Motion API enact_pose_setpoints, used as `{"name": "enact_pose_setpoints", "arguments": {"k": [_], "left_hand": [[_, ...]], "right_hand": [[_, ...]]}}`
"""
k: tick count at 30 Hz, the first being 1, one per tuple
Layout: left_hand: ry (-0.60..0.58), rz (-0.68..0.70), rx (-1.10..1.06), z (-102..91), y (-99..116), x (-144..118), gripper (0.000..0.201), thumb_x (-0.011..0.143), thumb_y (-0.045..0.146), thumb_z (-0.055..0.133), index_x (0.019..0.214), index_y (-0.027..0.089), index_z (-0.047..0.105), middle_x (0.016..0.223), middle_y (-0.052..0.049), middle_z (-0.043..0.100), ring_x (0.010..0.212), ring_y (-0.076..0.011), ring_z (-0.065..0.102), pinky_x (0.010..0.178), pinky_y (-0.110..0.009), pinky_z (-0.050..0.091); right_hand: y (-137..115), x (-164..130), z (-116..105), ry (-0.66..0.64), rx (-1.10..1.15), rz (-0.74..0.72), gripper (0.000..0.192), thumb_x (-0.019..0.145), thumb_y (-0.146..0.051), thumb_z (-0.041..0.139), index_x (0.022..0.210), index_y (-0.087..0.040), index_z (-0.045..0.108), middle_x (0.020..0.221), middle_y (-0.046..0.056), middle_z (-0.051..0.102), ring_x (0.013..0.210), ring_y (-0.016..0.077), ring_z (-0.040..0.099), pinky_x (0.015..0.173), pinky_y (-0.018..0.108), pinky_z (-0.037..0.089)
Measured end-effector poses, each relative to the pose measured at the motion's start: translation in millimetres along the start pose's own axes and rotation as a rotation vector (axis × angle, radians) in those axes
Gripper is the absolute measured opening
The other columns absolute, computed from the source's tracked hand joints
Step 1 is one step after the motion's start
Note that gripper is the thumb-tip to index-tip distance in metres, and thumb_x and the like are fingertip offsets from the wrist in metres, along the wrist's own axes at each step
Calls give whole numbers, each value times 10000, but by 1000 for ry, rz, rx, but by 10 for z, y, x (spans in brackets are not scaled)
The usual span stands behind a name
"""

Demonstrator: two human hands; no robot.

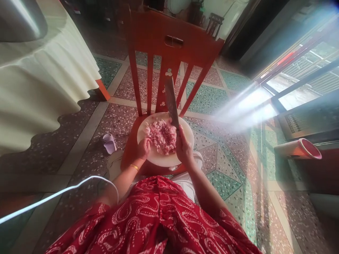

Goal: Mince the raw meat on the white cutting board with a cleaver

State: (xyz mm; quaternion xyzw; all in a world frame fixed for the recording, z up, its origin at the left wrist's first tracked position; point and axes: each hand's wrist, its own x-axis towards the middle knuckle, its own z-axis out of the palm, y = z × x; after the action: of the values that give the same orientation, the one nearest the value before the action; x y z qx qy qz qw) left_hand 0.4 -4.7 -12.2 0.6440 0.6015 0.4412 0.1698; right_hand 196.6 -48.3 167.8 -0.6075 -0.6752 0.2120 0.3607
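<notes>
My right hand (184, 146) is wrapped round the handle of a cleaver (172, 100), its broad dark blade raised and pointing away from me. Below the blade lies a heap of chopped raw pink meat (162, 137) on a round pale cutting board (185, 127). My left hand (144, 149) is at the left edge of the board, beside the meat. Its fingers are curled, and whatever may be in them is hidden. The board rests on the seat of a reddish wooden chair (174, 30).
A table with a cream cloth (47, 81) stands at the left. On the patterned floor are a lilac slipper (109, 143) and, at the right, a waste bin (299, 149). A white cable (66, 190) crosses the lower left. Glare comes from the doorway at the right.
</notes>
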Motion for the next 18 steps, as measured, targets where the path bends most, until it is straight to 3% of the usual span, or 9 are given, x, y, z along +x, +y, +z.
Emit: {"name": "enact_pose_setpoints", "arguments": {"k": [2,6,8,11,13,15,18], "left_hand": [[-7,8,3,-12,11,-6,196,895,224,375,921,175,563,890,-74,649,873,-204,621,818,-342,493],[-47,10,9,-60,67,5,194,893,224,383,937,175,566,881,-72,648,838,-207,616,784,-341,492],[-46,6,15,-69,93,18,201,894,243,373,899,188,566,848,-71,646,799,-206,616,758,-343,496],[2,6,29,-48,96,25,213,889,243,355,871,197,562,844,-77,648,806,-205,619,775,-345,498],[26,9,33,-27,73,17,214,887,241,353,886,197,563,866,-82,650,834,-205,621,801,-345,495],[10,13,33,-13,46,4,213,888,245,356,891,198,564,864,-81,649,835,-205,620,805,-345,494],[-25,4,30,-15,26,-8,211,887,243,363,917,197,567,873,-82,649,843,-213,620,798,-355,493]], "right_hand": [[91,-36,166,-56,-14,8,512,965,-258,357,1474,-203,356,1332,92,586,1119,198,620,942,319,504],[309,-165,367,-343,-113,184,508,927,-208,435,1434,-181,429,1158,110,692,955,211,692,820,299,547],[247,-173,248,-292,-86,158,493,940,-228,419,1432,-205,433,1159,89,694,978,208,685,832,286,539],[25,-94,19,-114,2,28,486,968,-293,377,1451,-242,399,1247,61,650,1042,191,658,862,273,524],[-38,-47,15,-21,40,-25,495,976,-298,346,1463,-218,376,1287,77,622,1059,182,647,894,280,508],[38,-62,149,-41,45,-16,502,969,-283,343,1455,-165,388,1264,108,632,1039,186,653,910,295,500],[267,-182,364,-241,-28,126,498,942,-256,382,1417,-120,445,1132,135,696,969,215,680,871,326,521]]}}
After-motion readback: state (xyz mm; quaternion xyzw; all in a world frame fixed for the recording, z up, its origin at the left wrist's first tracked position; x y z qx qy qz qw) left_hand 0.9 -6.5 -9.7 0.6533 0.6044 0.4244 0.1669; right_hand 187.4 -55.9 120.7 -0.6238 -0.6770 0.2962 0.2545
